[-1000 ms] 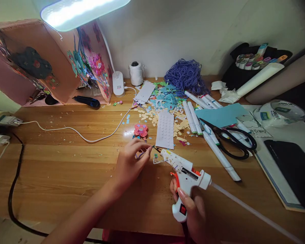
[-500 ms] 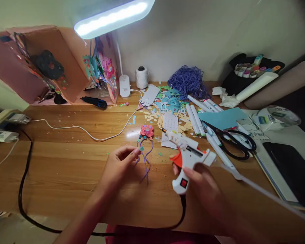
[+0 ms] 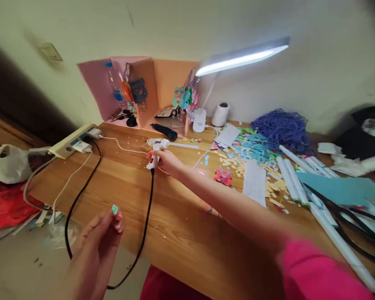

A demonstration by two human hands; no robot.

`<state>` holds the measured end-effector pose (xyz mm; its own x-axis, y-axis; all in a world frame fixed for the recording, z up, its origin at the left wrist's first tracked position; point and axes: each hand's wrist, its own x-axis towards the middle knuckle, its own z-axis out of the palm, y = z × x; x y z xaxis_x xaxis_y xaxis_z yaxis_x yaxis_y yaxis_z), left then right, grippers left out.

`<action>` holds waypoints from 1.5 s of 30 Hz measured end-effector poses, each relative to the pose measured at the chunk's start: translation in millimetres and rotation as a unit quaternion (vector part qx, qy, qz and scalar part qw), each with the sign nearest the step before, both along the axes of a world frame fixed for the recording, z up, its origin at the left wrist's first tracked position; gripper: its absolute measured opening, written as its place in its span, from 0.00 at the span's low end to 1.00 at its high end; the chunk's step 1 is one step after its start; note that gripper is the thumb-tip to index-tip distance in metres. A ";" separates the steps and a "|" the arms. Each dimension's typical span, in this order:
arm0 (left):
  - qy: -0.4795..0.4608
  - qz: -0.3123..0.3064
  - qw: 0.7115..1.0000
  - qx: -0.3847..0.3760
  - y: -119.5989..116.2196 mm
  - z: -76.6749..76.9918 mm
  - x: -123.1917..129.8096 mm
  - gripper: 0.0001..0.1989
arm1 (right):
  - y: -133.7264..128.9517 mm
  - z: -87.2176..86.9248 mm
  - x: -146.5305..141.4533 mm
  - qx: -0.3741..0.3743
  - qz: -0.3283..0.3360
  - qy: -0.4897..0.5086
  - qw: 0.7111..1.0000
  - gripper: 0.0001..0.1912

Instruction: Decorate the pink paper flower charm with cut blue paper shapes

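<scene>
Left hand (image 3: 96, 237): fingers pinch green piece (image 3: 115, 209)
Right hand (image 3: 168, 161): fingers grip glue gun (image 3: 156, 149)
Flower (image 3: 223, 177): four o'clock from glue gun

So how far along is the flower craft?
Looks done: the red flower lies assembled on the table. In hand: the left hand pinches a small green piece; the right hand holds the glue gun. Probably left: attaching that piece, now apart from the flower.

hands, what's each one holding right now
Left hand: closed, fingertips pinching a small pale green piece.
Right hand: closed on the white plastic glue gun.
</scene>
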<state>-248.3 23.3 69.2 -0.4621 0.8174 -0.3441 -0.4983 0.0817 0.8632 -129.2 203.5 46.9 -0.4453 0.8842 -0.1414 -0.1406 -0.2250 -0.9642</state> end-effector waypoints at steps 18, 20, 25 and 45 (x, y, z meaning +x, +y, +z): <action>-0.221 -0.315 0.922 -0.039 33.5 -18.3 63.0 0.07 | -46.8 42.0 115.4 0.324 0.173 -0.193 0.910 0.04; -0.244 -0.348 0.904 -0.048 37.5 -18.9 73.2 0.07 | -60.7 44.5 133.1 0.365 0.157 -0.207 0.894 0.05; -0.265 -0.402 0.873 -0.075 41.4 -21.6 92.3 0.06 | -71.8 40.9 159.6 0.421 0.126 -0.204 0.875 0.06; 0.507 -0.444 0.721 0.163 32.2 -46.5 139.6 0.23 | -56.5 -2.9 197.3 0.394 -0.030 -0.404 0.825 0.03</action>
